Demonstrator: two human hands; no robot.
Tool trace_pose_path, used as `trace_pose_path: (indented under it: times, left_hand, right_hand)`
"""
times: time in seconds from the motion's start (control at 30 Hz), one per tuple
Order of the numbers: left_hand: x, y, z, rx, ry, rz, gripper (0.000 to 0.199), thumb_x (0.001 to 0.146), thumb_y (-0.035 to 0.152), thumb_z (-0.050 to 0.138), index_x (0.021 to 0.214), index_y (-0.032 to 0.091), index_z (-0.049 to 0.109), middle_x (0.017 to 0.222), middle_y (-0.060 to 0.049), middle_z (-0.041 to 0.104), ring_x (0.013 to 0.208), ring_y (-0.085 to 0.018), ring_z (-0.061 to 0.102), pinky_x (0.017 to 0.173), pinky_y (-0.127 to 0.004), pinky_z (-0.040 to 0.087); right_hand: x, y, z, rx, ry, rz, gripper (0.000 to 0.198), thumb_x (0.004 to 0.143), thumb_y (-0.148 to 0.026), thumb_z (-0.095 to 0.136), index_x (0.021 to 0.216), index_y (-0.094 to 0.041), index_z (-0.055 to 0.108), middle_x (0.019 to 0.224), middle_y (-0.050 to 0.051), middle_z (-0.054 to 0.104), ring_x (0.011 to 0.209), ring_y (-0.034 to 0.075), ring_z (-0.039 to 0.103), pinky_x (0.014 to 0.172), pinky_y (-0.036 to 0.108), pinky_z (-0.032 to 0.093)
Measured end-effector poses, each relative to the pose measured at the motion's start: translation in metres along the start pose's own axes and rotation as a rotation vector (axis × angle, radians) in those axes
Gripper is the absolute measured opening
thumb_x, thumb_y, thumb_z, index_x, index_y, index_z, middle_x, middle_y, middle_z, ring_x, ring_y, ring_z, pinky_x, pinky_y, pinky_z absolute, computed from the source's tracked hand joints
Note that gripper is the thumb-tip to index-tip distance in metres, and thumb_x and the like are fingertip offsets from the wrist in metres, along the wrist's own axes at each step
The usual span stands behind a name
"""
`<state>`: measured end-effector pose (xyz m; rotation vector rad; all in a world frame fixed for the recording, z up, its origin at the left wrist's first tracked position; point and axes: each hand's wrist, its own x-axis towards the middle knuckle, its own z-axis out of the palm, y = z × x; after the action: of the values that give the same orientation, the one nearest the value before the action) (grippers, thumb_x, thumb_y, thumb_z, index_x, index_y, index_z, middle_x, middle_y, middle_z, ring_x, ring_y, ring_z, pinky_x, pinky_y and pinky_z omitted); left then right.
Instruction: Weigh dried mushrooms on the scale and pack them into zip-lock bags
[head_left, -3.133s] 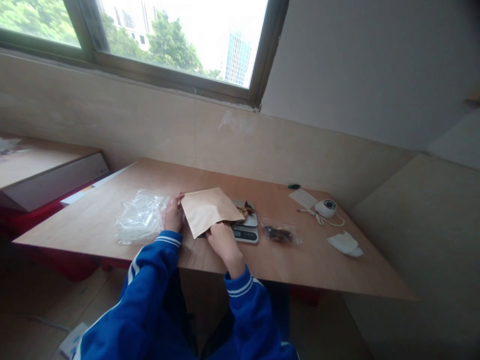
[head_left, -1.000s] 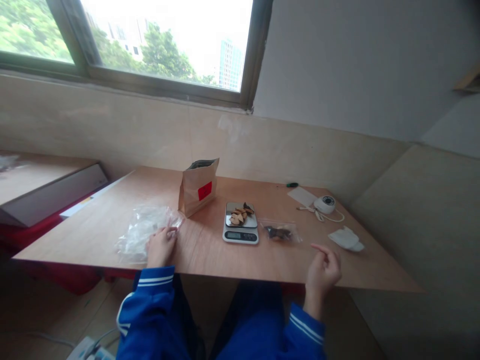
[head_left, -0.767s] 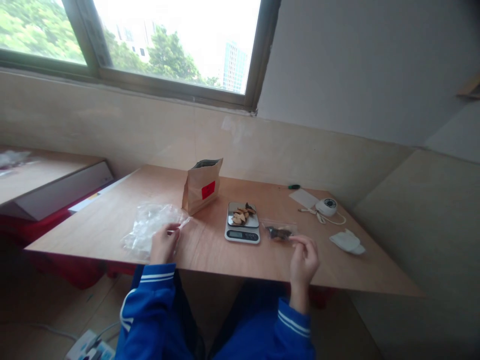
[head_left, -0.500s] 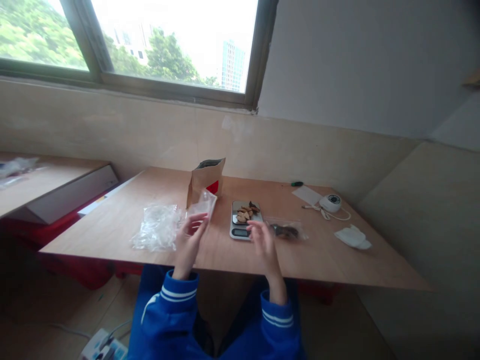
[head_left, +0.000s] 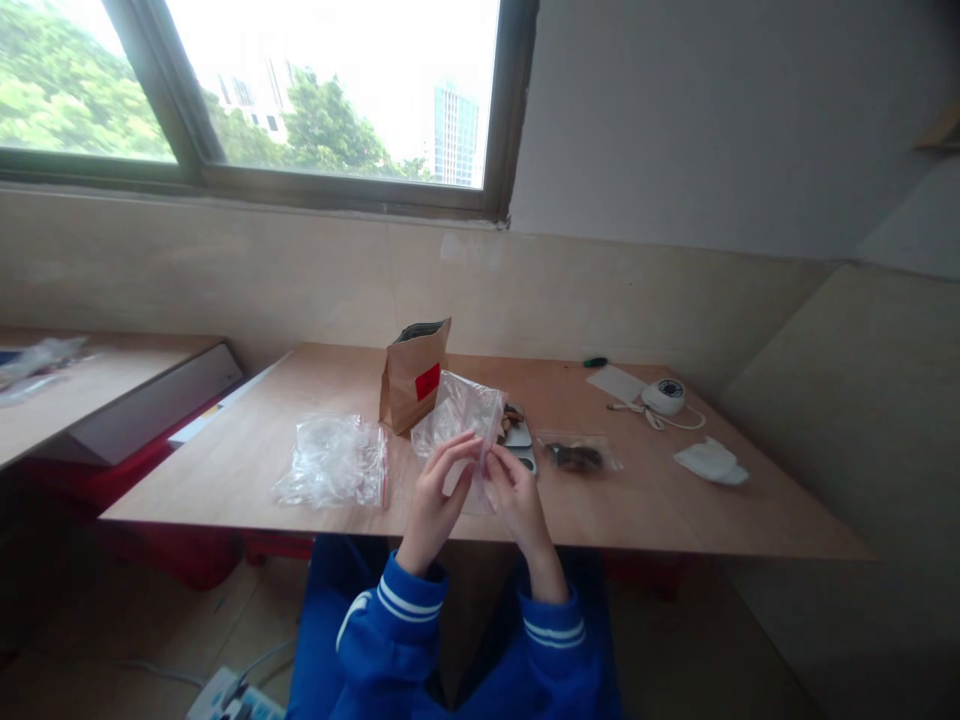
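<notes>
Between my two hands is a clear zip-lock bag (head_left: 463,408), held up over the table. My left hand (head_left: 442,490) pinches its near edge from the left, and my right hand (head_left: 516,490) grips the edge close beside it. Behind the bag sits a kitchen scale (head_left: 519,434), partly covered from view, with brown dried slices (head_left: 510,422) on its plate. A brown paper pouch (head_left: 412,385) with a red label stands upright with its top open, behind and left of my hands.
A pile of clear plastic bags (head_left: 330,462) lies at left on the wooden table (head_left: 675,520). Right of the scale is a filled clear bag (head_left: 577,456). Farther right are a white camera (head_left: 664,397) with its cable, a crumpled white tissue (head_left: 711,461) and a green-handled screwdriver (head_left: 595,362).
My left hand has moved right with the zip-lock bag, which now hides part of the scale. My right hand has come in and taken hold of the bag's edge.
</notes>
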<state>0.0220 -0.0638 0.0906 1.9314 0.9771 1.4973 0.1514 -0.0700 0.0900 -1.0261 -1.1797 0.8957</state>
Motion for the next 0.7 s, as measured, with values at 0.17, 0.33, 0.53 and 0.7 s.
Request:
trace_pose_path:
  times: [0.17, 0.33, 0.53, 0.7]
  left_hand:
    - [0.000, -0.003, -0.003, 0.049, -0.029, 0.030, 0.035, 0.090, 0.024, 0.052, 0.124, 0.028, 0.058, 0.129, -0.008, 0.059, 0.123, -0.023, 0.053, 0.105, -0.042, 0.043]
    - [-0.003, -0.012, -0.003, 0.106, 0.029, 0.019, 0.031, 0.087, 0.028, 0.059, 0.117, 0.028, 0.062, 0.117, -0.007, 0.064, 0.113, -0.022, 0.059, 0.098, -0.041, 0.048]
    - [-0.006, -0.022, -0.014, 0.164, 0.119, 0.028, 0.024, 0.091, 0.027, 0.050, 0.109, 0.029, 0.066, 0.108, -0.004, 0.068, 0.105, -0.020, 0.062, 0.093, -0.037, 0.050]
    - [-0.002, -0.029, -0.031, 0.244, 0.197, -0.001, 0.024, 0.093, 0.025, 0.047, 0.104, 0.026, 0.067, 0.105, -0.004, 0.069, 0.101, -0.019, 0.063, 0.093, -0.036, 0.049]
  right_hand:
    - [0.000, 0.006, 0.004, 0.095, 0.007, 0.046, 0.029, 0.082, -0.040, 0.064, 0.097, -0.016, 0.071, 0.099, 0.010, 0.074, 0.094, 0.025, 0.069, 0.085, 0.038, 0.055]
    - [-0.001, 0.011, 0.009, 0.137, -0.006, 0.066, 0.024, 0.078, -0.039, 0.068, 0.087, -0.016, 0.070, 0.086, 0.007, 0.075, 0.085, 0.022, 0.069, 0.079, 0.034, 0.055]
    - [-0.001, 0.014, 0.014, 0.202, 0.029, 0.090, 0.024, 0.074, -0.037, 0.073, 0.083, -0.015, 0.069, 0.084, 0.007, 0.075, 0.080, 0.022, 0.070, 0.077, 0.035, 0.056]
    - [0.003, 0.017, 0.003, 0.190, 0.144, 0.094, 0.029, 0.073, -0.043, 0.074, 0.082, -0.016, 0.067, 0.081, 0.007, 0.075, 0.078, 0.022, 0.070, 0.076, 0.036, 0.055]
